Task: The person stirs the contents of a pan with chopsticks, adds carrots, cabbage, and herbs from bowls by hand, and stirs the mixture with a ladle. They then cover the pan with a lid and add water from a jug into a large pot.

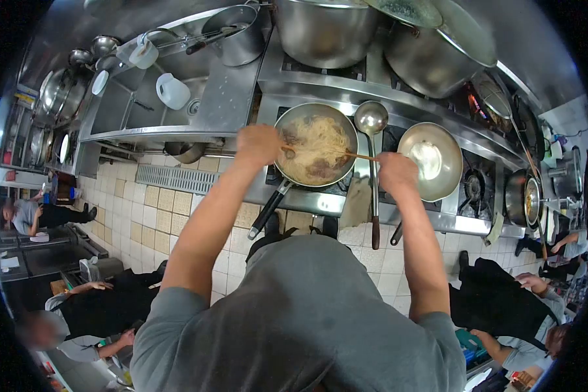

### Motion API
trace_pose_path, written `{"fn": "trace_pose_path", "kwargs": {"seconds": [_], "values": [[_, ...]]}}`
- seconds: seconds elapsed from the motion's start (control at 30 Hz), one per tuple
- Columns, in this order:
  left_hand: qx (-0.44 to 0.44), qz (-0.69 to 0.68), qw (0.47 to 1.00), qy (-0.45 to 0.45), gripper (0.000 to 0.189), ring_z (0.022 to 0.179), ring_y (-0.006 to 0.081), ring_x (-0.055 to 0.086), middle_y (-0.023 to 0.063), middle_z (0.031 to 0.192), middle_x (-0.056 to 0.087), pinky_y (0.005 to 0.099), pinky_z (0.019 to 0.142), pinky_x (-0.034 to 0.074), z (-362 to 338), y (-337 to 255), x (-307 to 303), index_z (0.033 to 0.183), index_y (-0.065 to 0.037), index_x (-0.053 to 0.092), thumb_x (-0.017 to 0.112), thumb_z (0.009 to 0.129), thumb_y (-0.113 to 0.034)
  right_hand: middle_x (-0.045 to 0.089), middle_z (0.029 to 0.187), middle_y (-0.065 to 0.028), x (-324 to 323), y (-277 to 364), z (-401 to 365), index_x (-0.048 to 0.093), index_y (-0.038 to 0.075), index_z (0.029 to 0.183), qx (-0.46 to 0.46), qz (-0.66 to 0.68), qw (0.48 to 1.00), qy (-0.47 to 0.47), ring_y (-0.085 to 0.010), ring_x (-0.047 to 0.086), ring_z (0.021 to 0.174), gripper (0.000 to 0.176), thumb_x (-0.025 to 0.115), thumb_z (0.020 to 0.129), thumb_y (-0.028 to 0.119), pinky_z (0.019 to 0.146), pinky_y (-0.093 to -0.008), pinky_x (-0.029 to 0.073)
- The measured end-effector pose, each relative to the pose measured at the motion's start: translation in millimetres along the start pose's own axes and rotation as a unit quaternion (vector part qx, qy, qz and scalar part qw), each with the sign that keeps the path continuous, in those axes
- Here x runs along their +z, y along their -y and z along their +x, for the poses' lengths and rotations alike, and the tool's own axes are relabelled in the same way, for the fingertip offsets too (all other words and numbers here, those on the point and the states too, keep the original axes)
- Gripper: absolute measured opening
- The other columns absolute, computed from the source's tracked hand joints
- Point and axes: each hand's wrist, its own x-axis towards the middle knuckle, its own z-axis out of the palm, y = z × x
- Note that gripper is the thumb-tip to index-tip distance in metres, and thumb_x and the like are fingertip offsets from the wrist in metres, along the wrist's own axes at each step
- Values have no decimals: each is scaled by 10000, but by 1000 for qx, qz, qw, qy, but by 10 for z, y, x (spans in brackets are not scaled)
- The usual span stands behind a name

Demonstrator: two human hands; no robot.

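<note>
A frying pan (349, 166) on the stove holds pale noodles (323, 138) with darker bits among them. Its black handle (271, 210) points toward me and is held by neither hand. My right hand (398, 174) is closed on a thin wooden stick (362, 156), whose far end reaches into the noodles. At the pan's left rim, my left hand (258, 145) is closed around another wooden utensil (285, 148); its full shape is hidden. Right of the pan lies a long-handled ladle (371, 119), and beyond it a second pan (431, 140) with a shiny bare inside.
Large stockpots (326, 32) stand behind the burners. A sink (137, 98) with a white plastic jug (172, 91) is at the left. A cloth (356, 204) hangs at the stove's front edge. Co-workers stand behind me at left (111, 304) and right (503, 297).
</note>
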Motion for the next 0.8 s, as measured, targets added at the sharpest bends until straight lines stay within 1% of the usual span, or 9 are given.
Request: {"fn": "trace_pose_path", "kwargs": {"seconds": [0.13, 0.2, 0.33, 0.4, 0.43, 0.5, 0.63, 0.7, 0.8], "values": [[53, 16, 998, 4, 200, 1029, 349, 714, 168, 1086, 737, 444, 840, 587, 10, -48, -30, 998, -93, 777, 648, 860, -160, 746, 985, -169, 19, 54, -15, 759, 143, 1005, -54, 44, 996, -61, -345, 730, 949, 237, 558, 882, 117, 815, -456, 589], [113, 28, 991, -68, 190, 1031, 334, 716, 155, 1088, 740, 442, 840, 586, 120, -288, 175, 991, -108, 782, 650, 860, -149, 745, 975, -168, 161, 274, 121, 755, 142, 1003, -77, 50, 993, -76, -350, 729, 955, 233, 555, 886, 118, 827, -455, 586], [27, 19, 999, 14, 211, 989, 328, 721, 123, 1044, 743, 451, 822, 588, 91, -40, 197, 993, -150, 785, 633, 848, -131, 742, 1006, -177, 170, 125, 171, 751, 136, 1020, -18, 9, 999, -40, -355, 730, 955, 231, 563, 887, 123, 810, -459, 589], [2, -19, 1000, -9, 187, 969, 340, 733, 166, 1023, 749, 429, 808, 598, -25, 244, 72, 949, -68, 779, 629, 859, -133, 742, 999, -174, 68, 39, 18, 750, 141, 1029, -25, 16, 999, -41, -351, 730, 955, 232, 573, 881, 120, 815, -456, 588], [1, -19, 1000, -3, 187, 969, 340, 733, 166, 1023, 749, 429, 808, 598, -41, 257, 126, 949, -68, 779, 629, 859, -133, 742, 990, -171, 61, 52, -29, 752, 138, 1021, -54, 30, 996, -64, -350, 731, 956, 229, 575, 878, 117, 813, -454, 589], [111, 17, 990, -80, 195, 984, 337, 734, 161, 1044, 752, 427, 814, 597, -30, 261, 230, 960, -59, 780, 630, 863, -138, 742, 968, -162, 74, 188, -53, 756, 133, 1020, -98, 67, 988, -103, -346, 733, 931, 238, 578, 864, 106, 776, -459, 594], [73, 30, 996, -47, 190, 979, 333, 736, 158, 1047, 753, 429, 816, 594, -121, 49, 326, 965, -62, 781, 642, 850, -123, 741, 973, -161, 314, 357, 186, 751, 137, 1063, -63, 28, 996, -57, -344, 730, 905, 277, 583, 846, 109, 766, -472, 589], [23, 53, 998, 38, 193, 989, 328, 734, 155, 1065, 748, 428, 821, 592, -258, 176, 134, 973, -59, 778, 651, 837, -110, 740, 976, -162, 233, 164, 145, 752, 138, 1060, -41, 39, 995, -79, -344, 729, 911, 275, 580, 847, 112, 771, -470, 589], [22, 4, 1000, 6, 185, 1008, 329, 729, 163, 1055, 745, 429, 822, 591, -299, 390, 177, 961, -45, 773, 657, 828, -101, 736, 989, -166, 68, 191, -28, 754, 147, 1066, -30, 59, 993, -97, -344, 726, 920, 285, 571, 850, 115, 770, -467, 589]]}}
